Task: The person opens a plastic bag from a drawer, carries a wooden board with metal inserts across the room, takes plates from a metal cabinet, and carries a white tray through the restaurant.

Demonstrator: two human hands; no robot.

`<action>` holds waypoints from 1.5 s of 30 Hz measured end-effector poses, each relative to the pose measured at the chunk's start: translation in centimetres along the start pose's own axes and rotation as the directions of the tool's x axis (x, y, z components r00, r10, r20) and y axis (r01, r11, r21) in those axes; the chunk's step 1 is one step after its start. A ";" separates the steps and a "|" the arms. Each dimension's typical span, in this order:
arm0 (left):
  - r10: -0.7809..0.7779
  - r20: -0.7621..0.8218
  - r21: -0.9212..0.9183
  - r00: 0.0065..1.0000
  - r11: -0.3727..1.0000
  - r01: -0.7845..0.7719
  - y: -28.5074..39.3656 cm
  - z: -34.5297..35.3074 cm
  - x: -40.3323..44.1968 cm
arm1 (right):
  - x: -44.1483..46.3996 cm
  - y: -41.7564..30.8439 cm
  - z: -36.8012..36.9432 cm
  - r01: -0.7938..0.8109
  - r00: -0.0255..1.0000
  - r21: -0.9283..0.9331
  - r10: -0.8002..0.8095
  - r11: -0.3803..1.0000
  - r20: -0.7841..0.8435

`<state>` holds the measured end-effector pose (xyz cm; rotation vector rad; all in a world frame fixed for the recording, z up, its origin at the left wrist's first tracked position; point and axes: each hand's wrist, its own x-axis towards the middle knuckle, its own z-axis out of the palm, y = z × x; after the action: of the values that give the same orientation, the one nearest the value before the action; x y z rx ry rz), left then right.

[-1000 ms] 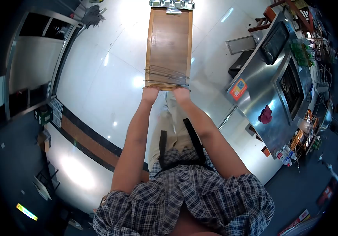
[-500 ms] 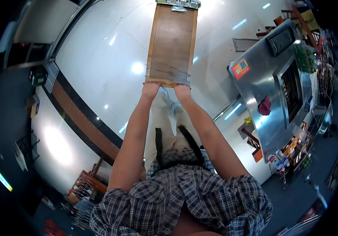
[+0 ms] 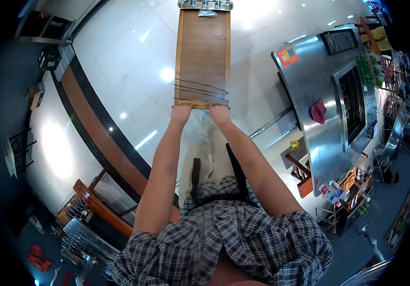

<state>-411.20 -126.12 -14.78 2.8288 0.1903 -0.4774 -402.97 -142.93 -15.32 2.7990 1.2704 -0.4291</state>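
Observation:
A long brown wooden board (image 3: 204, 50) with lighter raised edges stretches away in front of me above the floor. My left hand (image 3: 182, 111) grips the left part of its near end, and my right hand (image 3: 219, 113) grips the right part. Both sets of fingers curl over the end piece; the thumbs are hidden. Just beyond my hands, several thin metal rods (image 3: 200, 89), resembling skewers, lie crosswise on the board. At its far end sits a shiny metal tray with compartments (image 3: 205, 4), cut off by the view's edge, with a small silvery packet (image 3: 207, 13) beside it.
A steel grill table (image 3: 305, 128) stands at the right, bearing a dark red cloth (image 3: 318, 111), an orange printed card (image 3: 288, 56) and a dark tray (image 3: 339, 41). Bottles (image 3: 329, 194) stand near its closer end. A wooden chair (image 3: 93, 200) is at the lower left. The pale floor shines.
The board now points straighter ahead, its far end shifted left. The steel table and surroundings have shifted in view. Both hands keep their grip on the board's near end.

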 end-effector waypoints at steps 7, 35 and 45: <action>0.018 0.008 0.000 1.000 1.000 -0.018 1.8 1.2 -4.9 | -4.6 -1.9 0.7 -0.017 1.000 -0.003 0.017 1.000 0.008; -0.017 0.031 0.005 0.999 1.000 0.017 19.0 11.9 -26.0 | -32.8 -2.3 7.0 -0.015 0.999 0.079 0.011 0.997 0.047; 0.054 -0.066 0.054 0.996 0.997 -0.051 22.5 17.5 -33.5 | -42.1 -4.2 10.8 0.033 0.986 0.046 -0.025 0.998 -0.165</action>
<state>-444.05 -155.35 -14.07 2.8952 0.1180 -0.3817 -435.02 -172.53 -14.24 2.9121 1.3500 -0.2374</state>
